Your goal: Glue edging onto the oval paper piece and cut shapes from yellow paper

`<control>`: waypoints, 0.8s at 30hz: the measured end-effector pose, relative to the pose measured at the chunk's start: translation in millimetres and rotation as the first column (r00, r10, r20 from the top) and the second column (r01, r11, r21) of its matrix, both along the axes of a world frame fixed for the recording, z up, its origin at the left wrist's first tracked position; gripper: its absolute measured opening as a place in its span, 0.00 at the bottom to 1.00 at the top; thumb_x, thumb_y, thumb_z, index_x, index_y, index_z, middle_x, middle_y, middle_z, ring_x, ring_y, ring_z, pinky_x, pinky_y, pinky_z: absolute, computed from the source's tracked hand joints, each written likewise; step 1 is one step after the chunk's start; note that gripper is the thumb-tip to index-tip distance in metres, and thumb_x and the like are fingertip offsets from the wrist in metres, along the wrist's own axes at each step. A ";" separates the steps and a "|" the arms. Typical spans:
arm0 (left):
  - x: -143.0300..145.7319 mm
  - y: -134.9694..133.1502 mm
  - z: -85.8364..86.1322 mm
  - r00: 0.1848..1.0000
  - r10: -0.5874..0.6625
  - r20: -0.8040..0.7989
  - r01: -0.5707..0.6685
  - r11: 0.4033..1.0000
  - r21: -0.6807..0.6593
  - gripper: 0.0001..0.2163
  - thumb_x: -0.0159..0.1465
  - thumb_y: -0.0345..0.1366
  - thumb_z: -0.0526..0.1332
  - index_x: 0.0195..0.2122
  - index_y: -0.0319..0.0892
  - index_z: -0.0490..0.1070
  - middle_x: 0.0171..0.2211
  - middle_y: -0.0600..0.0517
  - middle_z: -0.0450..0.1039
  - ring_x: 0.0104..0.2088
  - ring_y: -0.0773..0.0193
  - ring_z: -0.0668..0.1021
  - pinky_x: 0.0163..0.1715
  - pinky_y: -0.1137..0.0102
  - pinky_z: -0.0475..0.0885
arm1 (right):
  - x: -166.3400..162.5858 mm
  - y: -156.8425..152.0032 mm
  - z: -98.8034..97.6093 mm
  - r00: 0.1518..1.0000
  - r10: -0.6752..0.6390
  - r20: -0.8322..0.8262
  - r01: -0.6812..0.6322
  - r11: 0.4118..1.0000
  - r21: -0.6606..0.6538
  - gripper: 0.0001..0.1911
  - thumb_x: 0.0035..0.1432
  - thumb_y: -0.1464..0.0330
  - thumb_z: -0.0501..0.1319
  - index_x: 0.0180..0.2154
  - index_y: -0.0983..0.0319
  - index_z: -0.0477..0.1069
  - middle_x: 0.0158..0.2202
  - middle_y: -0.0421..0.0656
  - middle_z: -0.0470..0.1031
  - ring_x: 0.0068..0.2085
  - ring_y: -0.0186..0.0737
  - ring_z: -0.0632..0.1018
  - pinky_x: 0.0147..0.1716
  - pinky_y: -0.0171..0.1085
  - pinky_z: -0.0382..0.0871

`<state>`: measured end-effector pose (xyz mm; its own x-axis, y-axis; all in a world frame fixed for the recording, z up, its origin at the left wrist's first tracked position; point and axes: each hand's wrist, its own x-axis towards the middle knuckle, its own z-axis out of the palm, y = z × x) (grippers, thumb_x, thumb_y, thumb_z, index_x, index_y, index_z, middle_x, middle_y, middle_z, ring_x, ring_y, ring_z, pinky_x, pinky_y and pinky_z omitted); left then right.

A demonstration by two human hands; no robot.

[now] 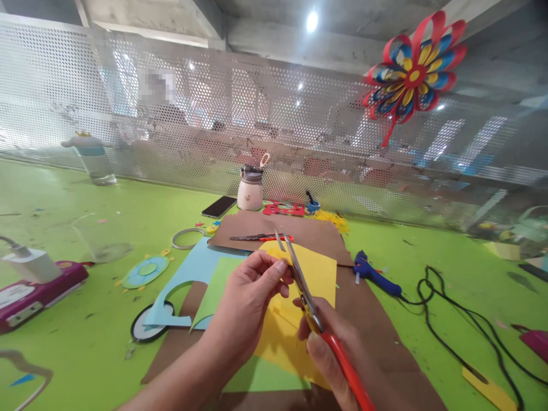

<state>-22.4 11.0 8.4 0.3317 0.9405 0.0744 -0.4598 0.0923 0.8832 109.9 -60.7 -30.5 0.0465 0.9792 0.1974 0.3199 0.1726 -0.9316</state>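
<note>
My right hand (331, 348) grips red-handled scissors (299, 279), blades slightly apart and pointing up and away. My left hand (248, 302) is closed in a pinch on a yellow paper sheet (319, 271) just left of the blades. The yellow sheet is held above a green sheet (220, 279), a light blue cut sheet (194, 265) and brown paper (368, 308) lying on the green table (85, 319).
A blue glue gun (374, 274) with a black cord (454, 319) lies right. A second pair of scissors (261, 237), a white jar (250, 188), a phone (219, 206), a clear cup (96, 237) and paper rings lie beyond. A perforated metal screen (192, 125) carries a paper flower (413, 71).
</note>
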 end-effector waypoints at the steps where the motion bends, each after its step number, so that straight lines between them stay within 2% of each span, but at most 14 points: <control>1: -0.2 -0.1 -0.2 1.000 -0.003 -0.001 0.003 1.000 0.004 0.07 0.57 0.35 0.65 0.26 0.39 0.71 0.26 0.53 0.72 0.25 0.69 0.69 0.29 0.73 0.65 | 0.0 0.0 0.1 1.000 0.004 -0.003 -0.004 1.000 0.000 0.30 0.55 0.41 0.51 0.42 0.59 0.68 0.25 0.38 0.66 0.22 0.33 0.66 0.21 0.33 0.59; 15: -0.9 0.3 -2.2 1.000 -0.012 -0.019 0.013 1.000 0.021 0.07 0.59 0.36 0.64 0.26 0.40 0.71 0.26 0.53 0.71 0.25 0.69 0.69 0.29 0.73 0.65 | 1.5 -0.6 -0.3 0.997 0.007 0.072 -0.009 1.000 0.027 0.30 0.56 0.41 0.49 0.43 0.59 0.68 0.25 0.39 0.67 0.22 0.33 0.67 0.20 0.32 0.60; 24: -0.9 0.2 -1.6 1.000 -0.001 -0.013 0.002 1.000 0.016 0.06 0.59 0.35 0.64 0.26 0.40 0.71 0.26 0.53 0.72 0.25 0.70 0.69 0.29 0.73 0.65 | 2.1 3.7 -7.3 1.000 0.021 0.022 -0.020 0.999 -0.028 0.31 0.54 0.40 0.49 0.41 0.59 0.68 0.23 0.37 0.64 0.20 0.33 0.65 0.17 0.32 0.57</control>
